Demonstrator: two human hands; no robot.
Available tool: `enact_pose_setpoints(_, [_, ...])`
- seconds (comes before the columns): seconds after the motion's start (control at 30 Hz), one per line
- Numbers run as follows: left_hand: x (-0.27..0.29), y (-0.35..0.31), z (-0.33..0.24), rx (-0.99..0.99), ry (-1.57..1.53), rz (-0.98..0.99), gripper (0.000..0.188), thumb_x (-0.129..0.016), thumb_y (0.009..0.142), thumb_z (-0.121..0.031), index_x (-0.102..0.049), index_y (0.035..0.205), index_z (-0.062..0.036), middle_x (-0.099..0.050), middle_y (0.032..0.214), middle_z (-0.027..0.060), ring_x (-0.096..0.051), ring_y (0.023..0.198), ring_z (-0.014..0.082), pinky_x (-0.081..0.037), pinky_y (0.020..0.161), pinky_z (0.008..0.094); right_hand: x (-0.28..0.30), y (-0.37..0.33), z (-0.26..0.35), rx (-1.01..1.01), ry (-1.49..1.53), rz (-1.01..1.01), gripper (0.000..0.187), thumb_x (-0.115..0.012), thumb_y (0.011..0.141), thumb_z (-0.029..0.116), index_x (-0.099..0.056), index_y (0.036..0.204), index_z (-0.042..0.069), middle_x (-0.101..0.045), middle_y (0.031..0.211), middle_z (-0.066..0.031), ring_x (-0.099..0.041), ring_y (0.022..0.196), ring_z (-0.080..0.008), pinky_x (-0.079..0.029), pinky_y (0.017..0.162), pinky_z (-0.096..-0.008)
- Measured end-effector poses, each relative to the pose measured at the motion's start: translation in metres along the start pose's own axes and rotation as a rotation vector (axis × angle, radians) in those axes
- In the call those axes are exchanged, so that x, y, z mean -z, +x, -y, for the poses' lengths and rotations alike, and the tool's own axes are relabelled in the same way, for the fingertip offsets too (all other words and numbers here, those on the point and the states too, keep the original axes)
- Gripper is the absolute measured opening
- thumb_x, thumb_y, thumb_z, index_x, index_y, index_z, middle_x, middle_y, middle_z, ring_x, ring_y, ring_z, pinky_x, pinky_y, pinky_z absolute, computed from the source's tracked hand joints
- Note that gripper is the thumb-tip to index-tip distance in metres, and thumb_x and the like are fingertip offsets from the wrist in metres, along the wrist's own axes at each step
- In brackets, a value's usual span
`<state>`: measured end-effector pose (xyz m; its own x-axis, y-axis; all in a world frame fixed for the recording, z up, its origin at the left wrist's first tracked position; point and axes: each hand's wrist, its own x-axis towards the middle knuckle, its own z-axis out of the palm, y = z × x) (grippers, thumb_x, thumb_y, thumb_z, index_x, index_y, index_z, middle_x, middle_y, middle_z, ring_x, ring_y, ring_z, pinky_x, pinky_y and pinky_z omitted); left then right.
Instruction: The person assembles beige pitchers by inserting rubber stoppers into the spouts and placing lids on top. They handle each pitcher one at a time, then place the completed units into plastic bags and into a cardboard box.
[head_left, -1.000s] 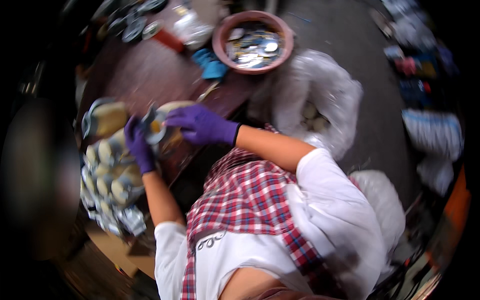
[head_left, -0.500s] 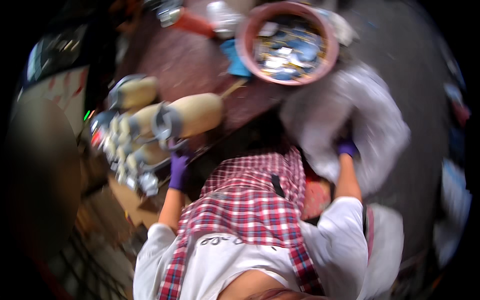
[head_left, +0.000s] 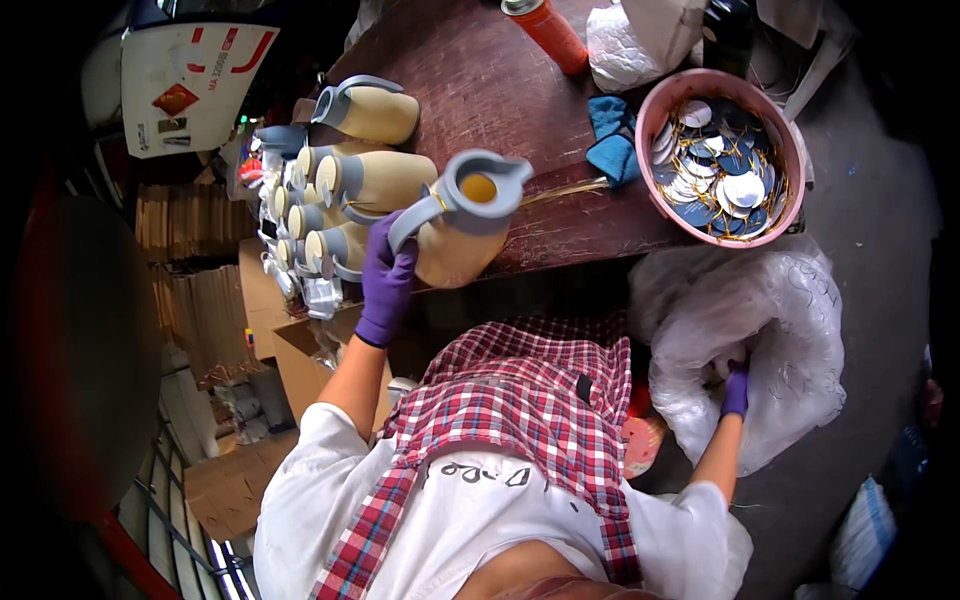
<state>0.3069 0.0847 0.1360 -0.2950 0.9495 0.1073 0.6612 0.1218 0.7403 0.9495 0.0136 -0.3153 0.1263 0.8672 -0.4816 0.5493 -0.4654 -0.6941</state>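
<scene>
My left hand [head_left: 385, 285], in a purple glove, grips the grey handle of a cream-and-grey vacuum jug [head_left: 462, 250]. The jug is held roughly upright at the table's near edge, its spout pointing right and a yellowish inside showing through the round opening. Just left of it, several similar jugs [head_left: 390, 180] lie on their sides, some with tags hanging from them. My right hand [head_left: 737, 390], also purple-gloved, reaches into a large translucent plastic bag [head_left: 800, 300] to the right of the table. Folds of plastic hide its fingers.
On the dark red table [head_left: 480, 90] stand an orange spray can [head_left: 550, 35], a blue cloth [head_left: 612, 150] and a white bundle [head_left: 620, 50]. A pink tub [head_left: 795, 190] of round tags with yellow strings is at the right. Cardboard boxes [head_left: 235, 485] lie at lower left.
The jug at my left hand has gone from lying on its side to roughly upright, its opening now facing up. My right hand stays at the bag. The whole view has shifted.
</scene>
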Motion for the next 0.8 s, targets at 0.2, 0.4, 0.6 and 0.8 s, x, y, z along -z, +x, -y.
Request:
enact_pose_setpoints(0.2, [0.020, -0.007, -0.025, -0.032, -0.225, 0.067, 0.061, -0.069, 0.090, -0.052, -0.061, 0.118, 0.0010, -0.063, 0.108, 0.0080, -0.061, 0.097, 0.0196, -0.048, 0.089, 0.0319, 0.048, -0.153, 0.401, 0.179, 0.734, 0.139, 0.061, -0.061, 0.088, 0.008, -0.046, 0.145, -0.003, -0.052, 0.144, -0.0139, -0.048, 0.133, -0.0264, -0.038, 0.111, -0.0386])
enact_pose_setpoints(0.4, [0.022, -0.016, -0.027, -0.090, -0.373, 0.137, 0.048, -0.072, 0.090, -0.045, -0.065, 0.107, -0.0006, -0.062, 0.096, 0.0077, -0.060, 0.089, 0.0179, -0.048, 0.084, 0.0306, 0.002, -0.169, 0.593, 1.230, 0.143, -0.027, 0.061, -0.076, 0.075, 0.009, -0.057, 0.134, 0.007, -0.054, 0.134, -0.0149, -0.050, 0.122, -0.0329, -0.039, 0.104, -0.0422])
enact_pose_setpoints(0.6, [0.076, -0.038, -0.021, -0.035, -0.533, 0.238, 0.037, -0.076, 0.088, -0.032, -0.065, 0.106, -0.0012, -0.063, 0.094, 0.0072, -0.061, 0.085, 0.0187, -0.048, 0.079, 0.0313, -0.009, -0.189, 0.660, 1.465, -0.019, 0.366, 0.051, -0.070, 0.077, 0.026, -0.061, 0.125, 0.011, -0.056, 0.126, -0.0163, -0.047, 0.124, -0.0399, -0.033, 0.107, -0.0508])
enact_pose_setpoints(0.8, [0.119, -0.073, -0.029, -0.393, -0.096, 0.001, 0.045, -0.079, 0.080, -0.042, -0.064, 0.100, -0.0046, -0.064, 0.096, 0.0067, -0.062, 0.092, 0.0239, -0.049, 0.084, 0.0362, -0.076, -0.211, 0.703, 1.351, 0.039, 0.689, 0.046, -0.041, 0.101, 0.033, -0.051, 0.135, 0.004, -0.046, 0.146, -0.0227, -0.038, 0.140, -0.0398, -0.026, 0.116, -0.0507])
